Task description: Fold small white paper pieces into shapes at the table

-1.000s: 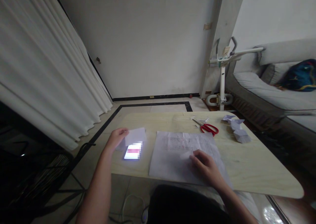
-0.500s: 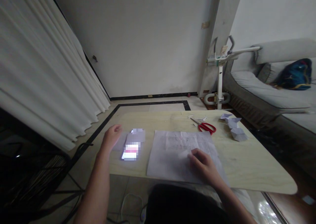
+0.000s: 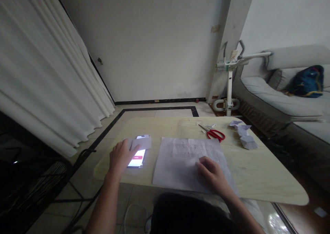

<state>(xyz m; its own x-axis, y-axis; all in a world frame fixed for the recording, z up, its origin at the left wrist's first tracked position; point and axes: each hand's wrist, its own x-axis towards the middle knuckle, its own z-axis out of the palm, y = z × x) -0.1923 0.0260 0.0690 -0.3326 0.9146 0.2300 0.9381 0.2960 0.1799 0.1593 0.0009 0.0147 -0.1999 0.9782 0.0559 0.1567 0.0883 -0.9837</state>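
Observation:
My left hand [image 3: 122, 155] is at the left side of the table, its thumb and fingers closed at the left end of a small piece of white paper [image 3: 143, 143]. That paper lies across a phone [image 3: 135, 162] with a lit screen, covering its upper middle. My right hand [image 3: 210, 172] rests with curled fingers on a large printed sheet [image 3: 175, 168]. Thumb and forefinger are pressed together; whether a small pale scrap is between them I cannot make out.
Red-handled scissors [image 3: 215, 134] lie beyond the sheet, beside thin paper scraps [image 3: 210, 126]. Folded paper shapes [image 3: 249, 142] stand in a row at the right of the wooden table [image 3: 268, 179]. Behind are a white exercise machine [image 3: 229, 86] and a grey sofa [image 3: 281, 100].
My left hand has moved right and nearer, from beside the small paper onto its left end. My right hand stays on the sheet; the pale patch at its fingertips shows less.

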